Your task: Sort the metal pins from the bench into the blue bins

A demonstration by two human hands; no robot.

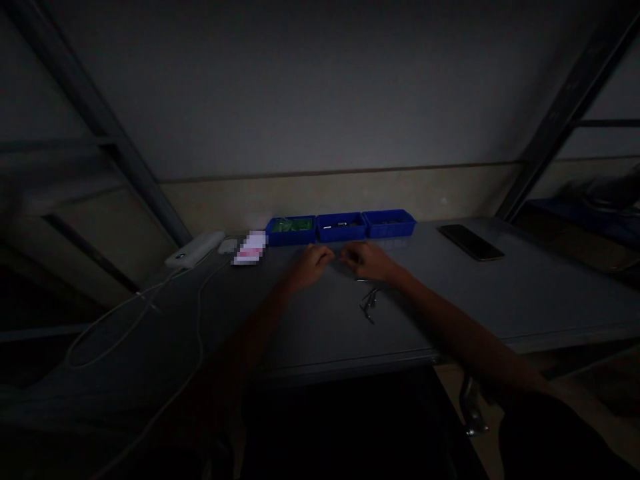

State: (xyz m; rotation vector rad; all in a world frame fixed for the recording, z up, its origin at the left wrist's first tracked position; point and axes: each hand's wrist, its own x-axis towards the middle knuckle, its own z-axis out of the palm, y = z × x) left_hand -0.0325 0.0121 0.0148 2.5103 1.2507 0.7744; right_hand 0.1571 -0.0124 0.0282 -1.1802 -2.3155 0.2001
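The scene is very dim. My left hand [313, 263] and my right hand [367, 260] rest close together on a grey table [525, 293], just in front of three small blue bins [340, 227] lined up at the back. Both hands have their fingers curled inward toward each other. Whether anything small sits between the fingertips is too dark to tell. A few small dark metal parts [369, 303] lie on the table just below my right wrist. The left bin holds something green.
A dark phone [470, 241] lies flat at the back right. At the back left sit a white power bank [196, 249], a small white item and a pinkish card [249, 249]. White cables [150, 307] trail across the left side. Metal shelf struts rise on both sides.
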